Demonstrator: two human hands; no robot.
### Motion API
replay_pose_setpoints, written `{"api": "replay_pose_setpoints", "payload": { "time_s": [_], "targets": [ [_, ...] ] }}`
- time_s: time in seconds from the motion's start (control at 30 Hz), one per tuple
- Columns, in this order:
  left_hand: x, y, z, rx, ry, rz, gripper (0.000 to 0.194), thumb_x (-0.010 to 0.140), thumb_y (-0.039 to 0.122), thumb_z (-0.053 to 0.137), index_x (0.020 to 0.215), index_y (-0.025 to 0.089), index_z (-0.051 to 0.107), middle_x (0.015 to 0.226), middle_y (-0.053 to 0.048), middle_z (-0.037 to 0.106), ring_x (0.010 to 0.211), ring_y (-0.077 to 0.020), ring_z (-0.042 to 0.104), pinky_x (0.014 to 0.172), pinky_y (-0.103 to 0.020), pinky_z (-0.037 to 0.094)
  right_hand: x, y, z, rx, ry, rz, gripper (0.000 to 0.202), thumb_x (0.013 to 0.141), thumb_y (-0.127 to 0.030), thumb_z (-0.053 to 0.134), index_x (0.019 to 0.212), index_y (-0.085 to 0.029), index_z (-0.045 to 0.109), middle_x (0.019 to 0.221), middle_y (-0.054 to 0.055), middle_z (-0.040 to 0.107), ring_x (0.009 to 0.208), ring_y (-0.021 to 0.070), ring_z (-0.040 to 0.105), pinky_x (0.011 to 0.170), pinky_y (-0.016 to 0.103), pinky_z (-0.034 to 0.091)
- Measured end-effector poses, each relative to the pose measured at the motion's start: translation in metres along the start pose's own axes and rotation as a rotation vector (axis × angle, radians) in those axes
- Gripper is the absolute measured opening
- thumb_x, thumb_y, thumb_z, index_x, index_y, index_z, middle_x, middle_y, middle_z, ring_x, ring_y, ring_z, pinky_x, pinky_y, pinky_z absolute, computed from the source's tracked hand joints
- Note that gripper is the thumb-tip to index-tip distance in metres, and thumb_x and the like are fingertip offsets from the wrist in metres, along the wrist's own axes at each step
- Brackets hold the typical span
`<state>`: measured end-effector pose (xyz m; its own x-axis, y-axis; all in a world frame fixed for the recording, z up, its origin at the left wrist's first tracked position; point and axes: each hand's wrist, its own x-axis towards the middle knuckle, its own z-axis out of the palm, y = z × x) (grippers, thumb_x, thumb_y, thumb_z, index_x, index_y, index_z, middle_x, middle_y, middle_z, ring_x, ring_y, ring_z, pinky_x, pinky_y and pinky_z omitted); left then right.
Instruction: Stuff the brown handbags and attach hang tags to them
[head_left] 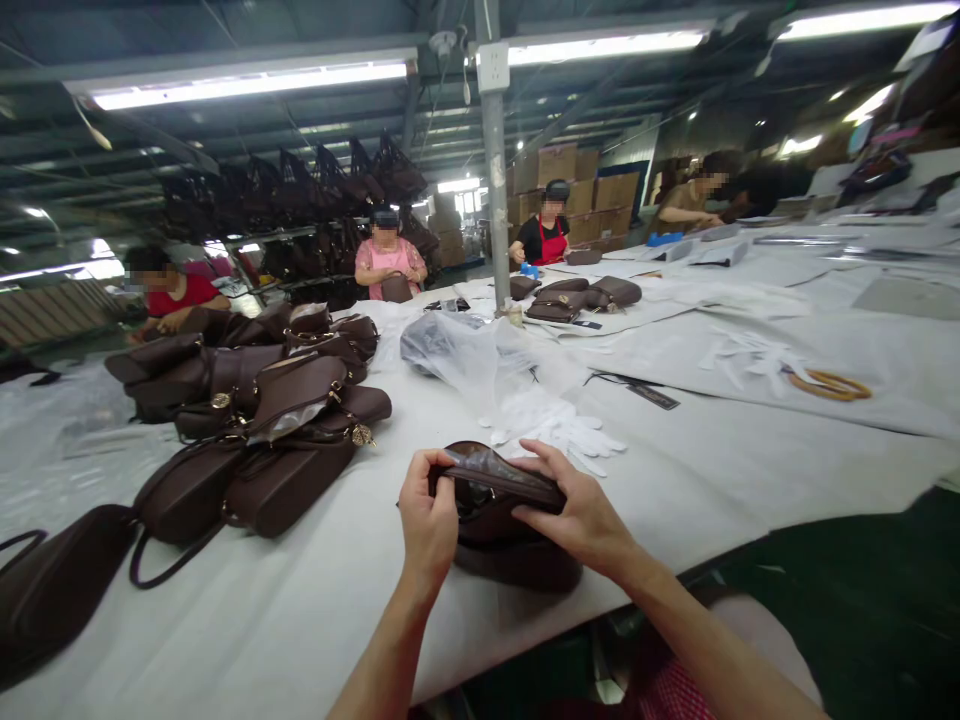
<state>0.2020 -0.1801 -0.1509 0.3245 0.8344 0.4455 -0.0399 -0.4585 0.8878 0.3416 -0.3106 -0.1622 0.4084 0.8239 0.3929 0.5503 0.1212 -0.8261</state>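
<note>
A dark brown handbag [517,545] rests on the white-covered table close in front of me, its top flap lifted and clear plastic showing inside. My left hand [431,510] pinches the flap's left edge between thumb and fingers. At the right end, my right hand [574,500] grips the same flap, fingers above and thumb below. Just beyond the bag lie white gloves [562,428]. The inside of the bag is mostly hidden by the flap and my fingers.
Piled brown handbags [277,420] cover the table's left side. Past the gloves are a clear plastic bag [465,350], a black tag [645,392] and a grey post [495,180]. Yellow-handled scissors [829,383] lie right. Several people work across the table.
</note>
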Motion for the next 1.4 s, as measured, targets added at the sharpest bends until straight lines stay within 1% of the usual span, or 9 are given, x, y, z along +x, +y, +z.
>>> {"api": "replay_pose_setpoints", "payload": {
  "time_s": [0.1,0.2,0.33,0.47,0.63,0.83,1.03,1.23,1.4],
  "targets": [
    [-0.008,0.009,-0.002,0.175,0.049,0.226,0.015,0.081,0.010,0.050,0.091,0.019,0.058,0.092,-0.004,0.061,0.087,-0.0178,0.059,0.078,-0.030,0.049,0.007,0.002,-0.010,0.039,-0.062,-0.036,0.052,0.074,-0.017,0.064,0.124,-0.025,0.050,0.116,0.006,0.070,0.109,0.0222,0.065,0.099,0.040,0.048],
    [-0.022,0.017,-0.009,0.402,0.072,0.764,0.025,0.080,0.005,0.056,0.100,0.018,0.061,0.104,-0.009,0.062,0.100,-0.0211,0.058,0.088,-0.036,0.049,0.010,0.002,-0.016,0.099,-0.070,-0.010,0.043,0.076,-0.017,0.062,0.117,-0.025,0.053,0.110,0.004,0.073,0.102,0.0206,0.068,0.095,0.038,0.050],
    [-0.042,0.020,-0.006,0.544,-0.315,1.181,0.027,0.085,0.001,0.049,0.104,0.013,0.063,0.097,-0.010,0.069,0.099,-0.0199,0.061,0.088,-0.033,0.052,0.010,-0.002,-0.016,0.166,-0.095,-0.014,0.042,0.075,-0.014,0.061,0.115,-0.024,0.052,0.100,0.002,0.075,0.089,0.0184,0.070,0.087,0.034,0.052],
    [-0.039,0.017,0.008,0.778,-0.390,1.050,0.037,0.091,0.008,0.043,0.126,0.007,0.054,0.123,-0.020,0.063,0.122,-0.0296,0.053,0.100,-0.046,0.048,0.011,-0.004,-0.015,0.210,-0.132,-0.064,0.050,0.076,-0.013,0.060,0.124,-0.022,0.048,0.098,0.002,0.074,0.086,0.0168,0.069,0.083,0.031,0.052],
    [-0.014,0.017,0.018,0.859,-0.499,0.904,0.039,0.091,0.015,0.047,0.130,0.016,0.052,0.120,-0.014,0.064,0.114,-0.0304,0.058,0.100,-0.053,0.047,0.001,0.016,-0.024,0.372,-0.149,-0.066,0.090,0.068,-0.014,0.070,0.147,-0.023,0.028,0.124,0.007,0.062,0.111,0.0197,0.061,0.100,0.038,0.045],
    [-0.003,0.020,0.025,0.862,-0.558,0.895,0.048,0.085,0.006,0.048,0.126,0.029,0.059,0.111,-0.008,0.064,0.108,-0.0278,0.058,0.106,-0.058,0.038,-0.021,0.035,-0.026,0.257,-0.015,0.005,0.040,0.075,-0.016,0.066,0.114,-0.021,0.062,0.109,0.005,0.065,0.102,0.0201,0.060,0.090,0.036,0.051],
    [-0.019,0.033,0.038,0.860,-0.507,0.855,0.051,0.077,0.001,0.044,0.123,0.018,0.057,0.122,-0.014,0.061,0.116,-0.0316,0.054,0.107,-0.061,0.034,-0.036,0.021,-0.015,-0.141,0.307,0.047,0.049,0.077,-0.021,0.064,0.124,-0.019,0.055,0.100,0.007,0.066,0.083,0.0204,0.064,0.067,0.032,0.056],
    [-0.023,0.037,0.042,0.800,-0.542,0.818,0.051,0.077,0.012,0.055,0.128,0.016,0.051,0.128,-0.015,0.060,0.118,-0.0338,0.053,0.109,-0.061,0.028,-0.049,0.010,-0.018,-0.496,0.404,-0.083,0.019,0.092,-0.021,0.043,0.095,-0.018,0.061,0.076,0.006,0.068,0.065,0.0187,0.066,0.061,0.028,0.051],
    [-0.024,0.035,0.047,0.756,-0.520,0.794,0.036,0.082,0.025,0.060,0.118,0.020,0.057,0.121,-0.013,0.063,0.114,-0.0328,0.056,0.106,-0.059,0.031,-0.038,-0.012,-0.017,-0.425,0.446,-0.063,0.015,0.089,-0.018,0.042,0.090,-0.021,0.057,0.070,0.002,0.068,0.058,0.0156,0.065,0.056,0.024,0.047]
  ]
}}
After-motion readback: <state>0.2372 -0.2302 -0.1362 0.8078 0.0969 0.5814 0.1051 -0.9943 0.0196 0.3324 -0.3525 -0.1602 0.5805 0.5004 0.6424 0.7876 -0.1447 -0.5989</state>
